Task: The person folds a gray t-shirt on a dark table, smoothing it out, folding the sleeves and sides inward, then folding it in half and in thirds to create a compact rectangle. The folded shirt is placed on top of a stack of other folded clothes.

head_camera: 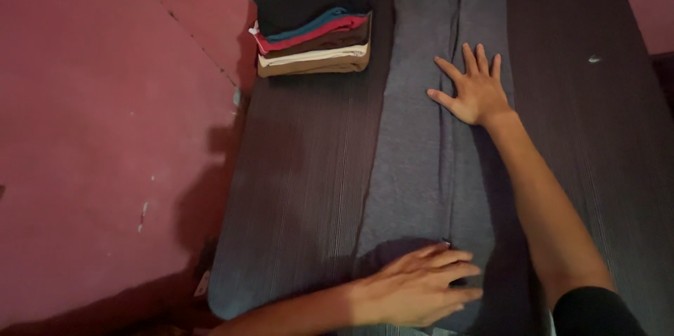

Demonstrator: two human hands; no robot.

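Head view: pink floor; dark worktop [302,188]. Grey garment [421,132] laid lengthwise along worktop, folded narrow. Left hand [420,287] flat, fingers spread, on near end. Right hand [474,87] flat, open, on far half. Stack of folded clothes [312,44] at far-left corner.

A long folded garment [421,146] is laid lengthwise on a table [302,188], running from the near edge to the far edge and set slightly right of the table's middle. A stack of folded clothes [314,37] is placed at the far left corner of the table, just left of the garment's far end, with floor [105,132] seen to the left of the table. The right hand [474,89] is laid flat on the far half of the garment, while the left hand [415,287] is pressed on its near end, close to the table's near edge.
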